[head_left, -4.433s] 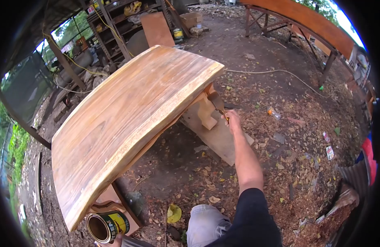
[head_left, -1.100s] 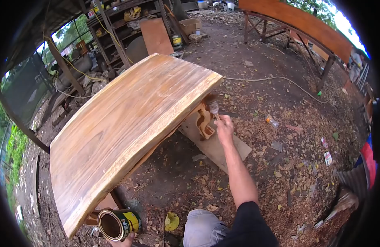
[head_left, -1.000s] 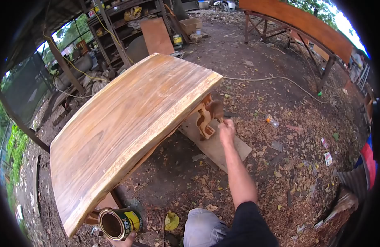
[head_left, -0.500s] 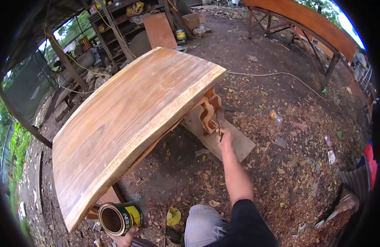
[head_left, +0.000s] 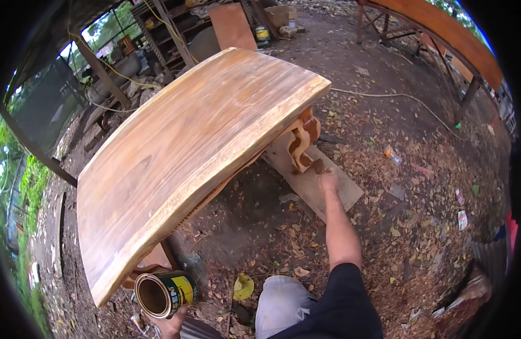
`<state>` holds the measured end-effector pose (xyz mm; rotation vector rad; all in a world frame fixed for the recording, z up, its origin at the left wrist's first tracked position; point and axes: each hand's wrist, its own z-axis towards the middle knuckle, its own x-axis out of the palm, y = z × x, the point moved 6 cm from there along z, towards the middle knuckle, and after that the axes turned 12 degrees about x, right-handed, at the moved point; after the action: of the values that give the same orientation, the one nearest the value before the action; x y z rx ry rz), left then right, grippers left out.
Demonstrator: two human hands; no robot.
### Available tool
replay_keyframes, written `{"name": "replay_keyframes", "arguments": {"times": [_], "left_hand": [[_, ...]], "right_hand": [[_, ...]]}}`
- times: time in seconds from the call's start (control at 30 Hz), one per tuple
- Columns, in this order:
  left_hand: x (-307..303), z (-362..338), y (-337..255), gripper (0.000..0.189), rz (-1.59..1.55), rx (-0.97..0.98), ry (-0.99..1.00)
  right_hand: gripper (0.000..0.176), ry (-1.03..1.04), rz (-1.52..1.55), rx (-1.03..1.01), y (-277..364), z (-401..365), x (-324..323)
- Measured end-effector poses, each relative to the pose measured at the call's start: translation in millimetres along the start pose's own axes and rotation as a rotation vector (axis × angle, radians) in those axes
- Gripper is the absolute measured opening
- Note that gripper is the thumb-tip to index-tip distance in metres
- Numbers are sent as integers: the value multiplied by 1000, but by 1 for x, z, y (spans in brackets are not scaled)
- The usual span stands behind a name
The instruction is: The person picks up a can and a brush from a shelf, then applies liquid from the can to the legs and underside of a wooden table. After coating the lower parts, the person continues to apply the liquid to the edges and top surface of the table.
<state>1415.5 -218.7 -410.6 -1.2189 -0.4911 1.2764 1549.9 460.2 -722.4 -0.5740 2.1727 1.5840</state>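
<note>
A thick wooden slab tabletop [head_left: 198,152] with a pale live edge fills the middle of the view. Under its right end stands a carved, wavy wooden leg [head_left: 301,148], partly coated darker brown, on a flat board [head_left: 342,195]. My right hand [head_left: 329,179] is closed round a paintbrush [head_left: 317,165], its brown bristles close to the foot of that leg. At the lower left, my left hand [head_left: 171,326] grips an open metal paint can [head_left: 182,289] with a green and yellow label. The can is tilted, its mouth facing me, and its inside looks brown.
Dry leaves and litter cover the dirt ground, with a plastic bottle [head_left: 392,156] to the right. A hose [head_left: 384,96] runs across behind the table. A long reddish-brown table [head_left: 441,28] stands at the back right, cluttered shelves [head_left: 176,28] at the back left.
My right hand has moved down and slightly right, bringing the brush from the side of the carved leg to near its foot. The view has shifted a little; the can stays in my left hand.
</note>
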Motion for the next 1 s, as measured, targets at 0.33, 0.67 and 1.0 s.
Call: {"name": "replay_keyframes", "arguments": {"times": [0.33,0.67,1.0], "left_hand": [[-15,-9,31,100,20,6,-3],[-4,-9,16,96,-79,-24,-58],[-11,-11,19,93,-28,-29,48]], "right_hand": [[24,371,397,-65,43,-43,-37],[14,331,825,-86,96,-29,1],[17,42,399,-471,249,-88,-122]]}}
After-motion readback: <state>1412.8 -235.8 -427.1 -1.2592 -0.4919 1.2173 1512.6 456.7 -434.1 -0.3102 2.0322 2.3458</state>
